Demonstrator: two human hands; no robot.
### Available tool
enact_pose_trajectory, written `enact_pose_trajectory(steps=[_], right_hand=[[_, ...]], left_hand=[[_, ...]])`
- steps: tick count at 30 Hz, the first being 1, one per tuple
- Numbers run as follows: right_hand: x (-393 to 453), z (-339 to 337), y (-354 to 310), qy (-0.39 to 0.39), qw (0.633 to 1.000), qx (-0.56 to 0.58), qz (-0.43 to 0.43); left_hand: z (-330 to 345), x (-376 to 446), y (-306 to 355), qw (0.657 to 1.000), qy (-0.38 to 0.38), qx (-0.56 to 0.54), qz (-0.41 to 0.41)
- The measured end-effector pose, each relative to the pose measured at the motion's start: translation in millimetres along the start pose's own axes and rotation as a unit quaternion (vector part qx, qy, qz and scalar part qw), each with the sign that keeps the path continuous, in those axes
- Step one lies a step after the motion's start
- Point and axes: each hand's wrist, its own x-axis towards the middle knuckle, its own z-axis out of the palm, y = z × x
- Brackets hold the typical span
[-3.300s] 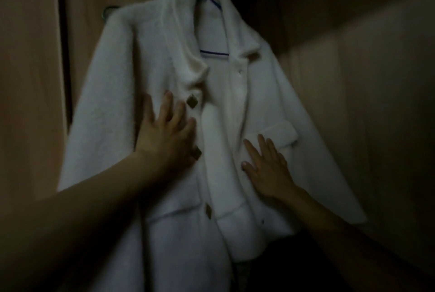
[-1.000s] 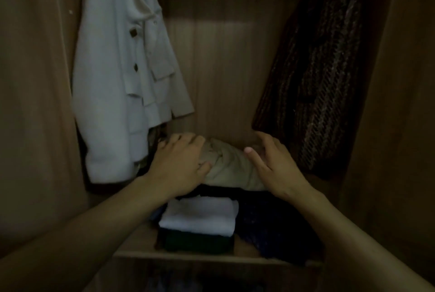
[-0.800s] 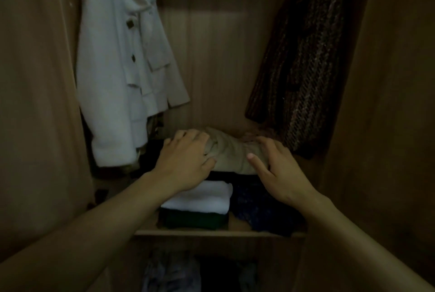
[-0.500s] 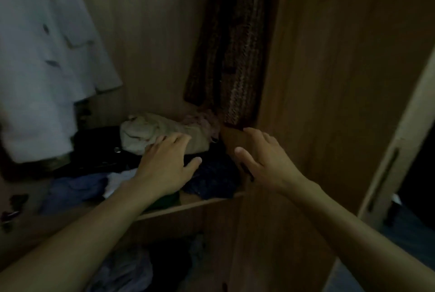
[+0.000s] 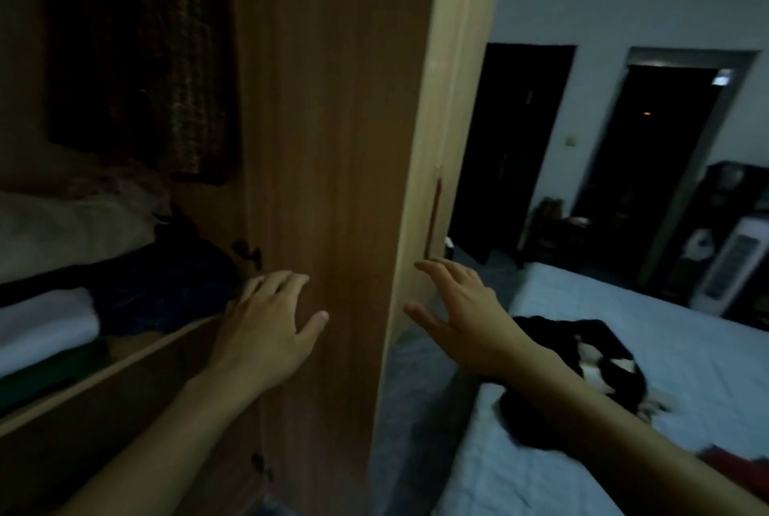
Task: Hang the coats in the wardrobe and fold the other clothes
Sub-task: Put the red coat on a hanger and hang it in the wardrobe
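My left hand [image 5: 266,324] hovers open in front of the wardrobe's brown side panel [image 5: 328,141], at the right end of the shelf [image 5: 137,357]. My right hand [image 5: 462,316] is open too, fingers spread, just right of the pale wardrobe door [image 5: 441,141]. A dark knitted coat [image 5: 141,54] hangs inside the wardrobe. On the shelf lie folded clothes: a beige piece [image 5: 66,232], a dark blue one [image 5: 166,291] and a white one [image 5: 41,328]. A black and white garment [image 5: 591,370] lies crumpled on the bed [image 5: 624,320], partly behind my right forearm.
The bed with a light blue sheet fills the lower right. Two dark doorways [image 5: 512,149] open in the far wall. A white appliance [image 5: 728,266] and a dark cabinet [image 5: 736,191] stand at the far right. A red item [image 5: 740,461] peeks out at the bed's near edge.
My view has swung right, from the white coat and the shelf to the wardrobe's edge and the bed. Both hands left the beige folded clothes and moved right, holding nothing.
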Motion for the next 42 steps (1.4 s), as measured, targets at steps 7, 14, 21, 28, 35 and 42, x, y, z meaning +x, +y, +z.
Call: enact_pose_trajectory(steps=[7, 14, 21, 28, 35, 42], right_hand=[[-86.1, -33.9, 101.4, 0.02, 0.995, -0.006, 0.103], [-185.5, -62.2, 228.1, 0.054, 0.983, 0.013, 0.175], [-293.3, -81.4, 347.5, 0.057, 0.968, 0.041, 0.241], [-385.3, -102.3, 429.9, 0.086, 0.931, 0.05, 0.352], [-439.3, -94.3, 489.3, 0.098, 0.888, 0.04, 0.447], [-425.7, -78.1, 538.2, 0.056, 0.868, 0.015, 0.493]], left_hand=[[48.7, 3.1, 108.0, 0.995, -0.048, -0.005, 0.087], [127.0, -11.1, 235.4, 0.983, -0.088, 0.011, 0.162], [199.4, -48.9, 378.0, 0.964, -0.15, -0.007, 0.219], [265.8, -68.6, 487.8, 0.932, -0.222, -0.02, 0.284], [345.2, -57.5, 556.5, 0.897, -0.267, -0.067, 0.345], [416.9, -21.8, 596.1, 0.869, -0.319, -0.134, 0.353]])
